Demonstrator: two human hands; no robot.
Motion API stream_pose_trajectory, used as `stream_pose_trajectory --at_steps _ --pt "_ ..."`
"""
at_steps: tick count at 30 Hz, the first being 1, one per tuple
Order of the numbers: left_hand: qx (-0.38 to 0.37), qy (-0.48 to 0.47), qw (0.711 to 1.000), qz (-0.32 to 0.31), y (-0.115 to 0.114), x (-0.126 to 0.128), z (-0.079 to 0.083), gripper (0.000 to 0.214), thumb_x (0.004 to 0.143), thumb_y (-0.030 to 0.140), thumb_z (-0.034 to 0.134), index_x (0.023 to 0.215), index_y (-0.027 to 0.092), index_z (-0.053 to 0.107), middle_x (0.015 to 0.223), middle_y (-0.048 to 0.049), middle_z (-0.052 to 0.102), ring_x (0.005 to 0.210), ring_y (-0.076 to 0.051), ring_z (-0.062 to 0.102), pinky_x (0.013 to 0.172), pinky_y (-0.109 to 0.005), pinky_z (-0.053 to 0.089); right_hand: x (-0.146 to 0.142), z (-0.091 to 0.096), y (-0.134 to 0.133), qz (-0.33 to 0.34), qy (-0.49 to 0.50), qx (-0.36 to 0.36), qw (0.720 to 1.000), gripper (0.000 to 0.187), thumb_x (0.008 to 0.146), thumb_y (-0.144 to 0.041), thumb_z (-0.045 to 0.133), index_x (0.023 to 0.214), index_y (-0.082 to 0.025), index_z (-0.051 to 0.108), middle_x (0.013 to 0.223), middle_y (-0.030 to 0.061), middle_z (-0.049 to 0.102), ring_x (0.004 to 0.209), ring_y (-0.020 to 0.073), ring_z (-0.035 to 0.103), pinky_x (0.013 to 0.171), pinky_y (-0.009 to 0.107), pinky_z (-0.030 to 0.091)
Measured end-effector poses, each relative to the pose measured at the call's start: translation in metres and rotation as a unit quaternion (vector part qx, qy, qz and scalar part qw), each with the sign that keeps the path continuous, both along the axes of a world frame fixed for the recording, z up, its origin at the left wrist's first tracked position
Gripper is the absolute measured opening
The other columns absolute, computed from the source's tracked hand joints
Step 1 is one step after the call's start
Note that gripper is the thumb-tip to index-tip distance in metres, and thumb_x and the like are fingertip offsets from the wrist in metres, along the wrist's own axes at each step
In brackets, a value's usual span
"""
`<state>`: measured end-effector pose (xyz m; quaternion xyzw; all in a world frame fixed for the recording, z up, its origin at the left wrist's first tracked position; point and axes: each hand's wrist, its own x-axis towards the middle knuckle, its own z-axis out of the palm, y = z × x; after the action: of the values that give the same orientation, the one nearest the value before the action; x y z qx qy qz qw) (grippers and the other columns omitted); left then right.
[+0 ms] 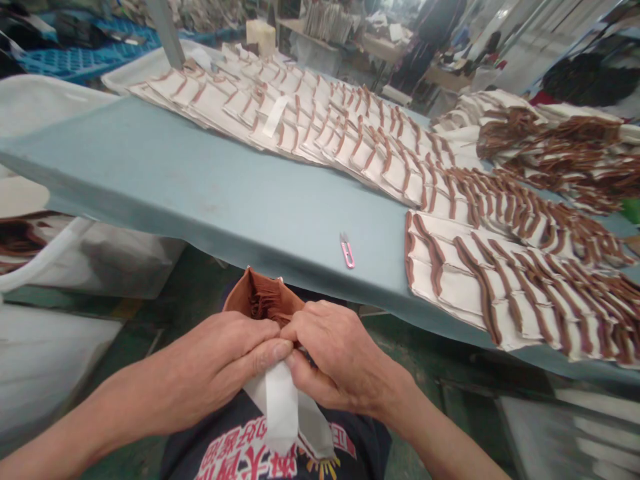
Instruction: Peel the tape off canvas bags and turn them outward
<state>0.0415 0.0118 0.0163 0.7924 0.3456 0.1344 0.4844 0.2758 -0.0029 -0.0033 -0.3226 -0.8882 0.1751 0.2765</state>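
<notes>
Close to my body, below the table edge, I hold a brown-and-white fabric piece point(240, 294). Its upper brown part stands up like an open pouch with gathered brown layers inside. My left hand point(215, 363) grips it from the left, thumb pressed along the near side. From the right, my right hand point(345, 353) pinches the same piece, its fingertips meeting the left thumb. White strips point(281, 410) hang beneath the fingers over a dark printed garment. The exact grip point is covered by my fingers. Pink-handled thread snips point(348, 253) lie on the table beyond my hands.
Long overlapping rows of white pieces with brown edges point(345, 133) cover the far and right parts of the blue-grey table point(210, 180). More brown-and-white pieces point(550, 147) are heaped at the right. White bins point(115, 257) stand at the left. A person point(430, 40) is in the background.
</notes>
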Motion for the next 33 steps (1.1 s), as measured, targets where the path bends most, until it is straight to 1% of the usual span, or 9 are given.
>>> stream_pose_trajectory --at_steps 3,6,8,11,17,20,23,28,33 --pt "0.001 -0.008 1.0 0.025 -0.005 0.002 -0.006 0.041 0.115 0.039 0.047 0.087 0.022 0.071 0.079 0.003 0.069 0.071 -0.016 0.064 0.068 -0.025 0.046 0.004 -0.004 0.003 -0.01 0.048 -0.051 0.998 0.006 0.096 -0.019 0.056 0.096 -0.023 0.061 0.083 0.0022 0.073 0.072 0.02 0.064 0.073 0.034 0.047" --pt "-0.052 -0.055 0.996 0.038 -0.008 0.004 -0.013 0.046 0.115 0.042 0.047 0.074 0.023 0.054 0.066 0.0066 0.046 0.056 -0.013 0.043 0.052 -0.023 0.035 0.006 -0.008 0.006 0.005 0.086 -0.107 0.991 0.002 0.093 -0.023 0.059 0.094 -0.024 0.06 0.083 0.0001 0.072 0.072 0.0182 0.063 0.074 0.032 0.048" --pt "-0.103 -0.094 0.99 0.036 -0.008 0.005 -0.016 0.048 0.114 0.045 0.046 0.071 0.024 0.042 0.066 0.0076 0.035 0.055 -0.012 0.034 0.049 -0.023 0.03 0.005 -0.01 0.007 0.024 0.089 -0.105 0.99 0.011 0.097 -0.021 0.053 0.087 -0.025 0.057 0.077 -0.0008 0.068 0.068 0.0174 0.06 0.074 0.032 0.046" --pt "-0.161 -0.128 0.978 0.03 -0.008 0.005 -0.019 0.051 0.113 0.053 0.047 0.072 0.025 0.039 0.068 0.0071 0.032 0.058 -0.012 0.032 0.051 -0.024 0.028 -0.001 -0.013 0.007 0.022 0.1 -0.094 0.99 0.027 0.102 -0.018 0.044 0.076 -0.026 0.044 0.066 -0.0028 0.056 0.06 0.0161 0.049 0.068 0.032 0.039" --pt "-0.208 -0.171 0.962 0.051 -0.009 0.005 -0.02 0.049 0.108 0.051 0.058 0.07 0.023 0.044 0.065 0.0075 0.033 0.057 -0.011 0.03 0.05 -0.024 0.025 -0.009 -0.017 0.005 -0.002 0.142 -0.112 0.984 0.029 0.099 -0.02 0.043 0.075 -0.028 0.029 0.061 -0.0064 0.041 0.053 0.0125 0.039 0.057 0.03 0.03" --pt "-0.156 -0.147 0.975 0.053 -0.011 0.003 -0.02 0.042 0.107 0.04 0.055 0.07 0.022 0.048 0.064 0.0071 0.037 0.056 -0.01 0.034 0.05 -0.022 0.027 -0.009 -0.018 0.004 -0.005 0.13 -0.069 0.989 0.029 0.098 -0.017 0.043 0.074 -0.028 0.033 0.06 -0.0058 0.045 0.053 0.0126 0.04 0.057 0.03 0.031" --pt "-0.051 -0.113 0.99 0.063 -0.018 0.002 -0.025 0.039 0.103 0.025 0.053 0.069 0.024 0.035 0.063 0.009 0.029 0.053 -0.009 0.028 0.048 -0.022 0.022 -0.011 -0.02 0.003 0.005 0.094 -0.016 0.995 0.028 0.098 -0.018 0.044 0.073 -0.027 0.039 0.06 -0.0045 0.049 0.052 0.0134 0.042 0.058 0.031 0.033" --pt "0.133 -0.09 0.983 0.088 -0.03 0.003 -0.035 0.034 0.096 0.012 0.051 0.073 0.024 0.029 0.068 0.0097 0.02 0.056 -0.009 0.02 0.052 -0.025 0.018 -0.013 -0.023 0.001 0.01 0.077 0.018 0.997 0.032 0.104 -0.021 0.044 0.072 -0.027 0.043 0.06 -0.0039 0.051 0.052 0.0141 0.044 0.059 0.032 0.034" --pt "0.079 -0.077 0.99 0.082 -0.03 0.004 -0.03 0.036 0.103 0.018 0.05 0.071 0.024 0.037 0.064 0.0102 0.027 0.052 -0.008 0.027 0.046 -0.021 0.021 -0.011 -0.025 0.003 0.009 0.041 -0.02 0.999 0.038 0.111 -0.026 0.042 0.074 -0.026 0.047 0.063 -0.0027 0.054 0.056 0.015 0.048 0.062 0.032 0.036"
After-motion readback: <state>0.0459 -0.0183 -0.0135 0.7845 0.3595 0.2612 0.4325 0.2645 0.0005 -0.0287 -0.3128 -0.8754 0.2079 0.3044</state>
